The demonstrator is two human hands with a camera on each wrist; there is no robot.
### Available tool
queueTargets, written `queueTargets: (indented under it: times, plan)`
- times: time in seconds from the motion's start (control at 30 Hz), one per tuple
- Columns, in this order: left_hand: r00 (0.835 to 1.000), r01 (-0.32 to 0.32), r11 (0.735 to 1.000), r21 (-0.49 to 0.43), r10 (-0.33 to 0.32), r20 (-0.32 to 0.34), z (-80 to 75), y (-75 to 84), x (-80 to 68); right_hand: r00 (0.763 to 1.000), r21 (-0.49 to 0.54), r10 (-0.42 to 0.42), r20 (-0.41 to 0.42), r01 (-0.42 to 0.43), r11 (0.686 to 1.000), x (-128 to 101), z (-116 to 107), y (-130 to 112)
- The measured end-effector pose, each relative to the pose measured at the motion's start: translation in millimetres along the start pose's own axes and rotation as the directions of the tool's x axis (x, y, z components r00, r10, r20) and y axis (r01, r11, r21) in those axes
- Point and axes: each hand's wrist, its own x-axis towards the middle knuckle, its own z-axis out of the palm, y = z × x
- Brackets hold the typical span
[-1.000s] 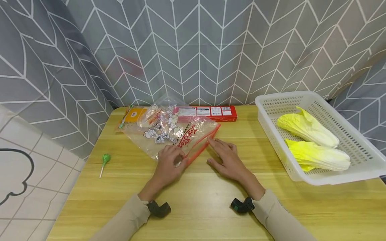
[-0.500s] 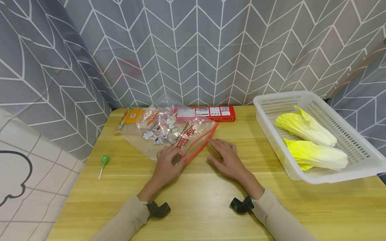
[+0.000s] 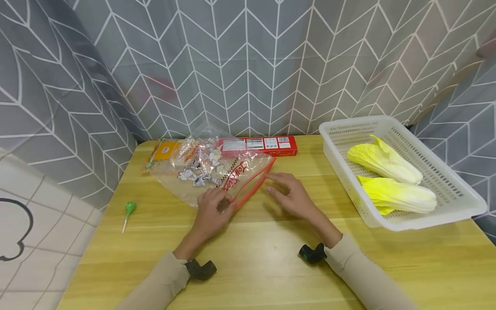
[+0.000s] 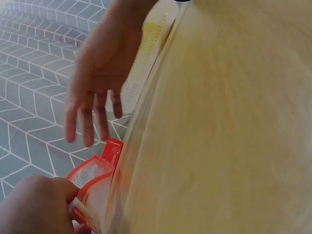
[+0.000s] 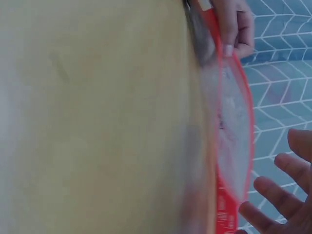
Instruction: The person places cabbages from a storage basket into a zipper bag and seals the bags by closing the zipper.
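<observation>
A clear plastic zip bag [image 3: 211,174] with a red edge and cartoon print lies at the back left of the table. My left hand [image 3: 214,212] pinches the red edge near its front corner, thumb and fingertips on it. In the right wrist view the bag's mouth [image 5: 251,114] gapes, its two red edges apart. My right hand [image 3: 291,196] hovers beside the other end of that edge. Its fingers [image 4: 87,122] are spread and hold nothing in the left wrist view. An orange packet [image 3: 165,150] shows at the bag's far left; whether inside or under it, I cannot tell.
A red box [image 3: 284,145] lies at the back edge, partly covered by the bag. On the left lies a green lollipop [image 3: 128,211]. To the right stands a white basket [image 3: 341,189] with two leafy yellow cabbages [image 3: 395,163]. A patterned curtain [image 3: 259,64] hangs behind the table.
My right hand has drawn slightly away from the red edge, its fingers spreading. The left hand keeps its pinch on the bag. The head view has shifted a little.
</observation>
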Motion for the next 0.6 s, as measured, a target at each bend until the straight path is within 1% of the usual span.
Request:
queueTargets:
  times: [0.27,0.37,0.5,0.6]
  plan:
    - [1.0,0.0,1.0,0.008,0.0,0.001,0.8,-2.5,-1.4,1.0,-0.024,0.011,0.025,-0.011,1.0,8,-32,-19]
    - [1.0,-0.005,1.0,0.008,0.005,-0.007,1.2,-3.3,-1.7,0.999,-0.053,0.016,0.031,-0.015,0.999,10,-45,-23]
    - [1.0,-0.014,1.0,0.011,0.014,-0.02,2.1,-4.2,-2.2,0.999,-0.104,0.001,0.034,0.003,0.995,12,-62,-26]
    - [1.0,-0.018,1.0,0.013,0.018,-0.024,2.7,-4.4,-2.5,0.998,-0.127,0.007,0.058,0.0,0.992,11,-76,-30]
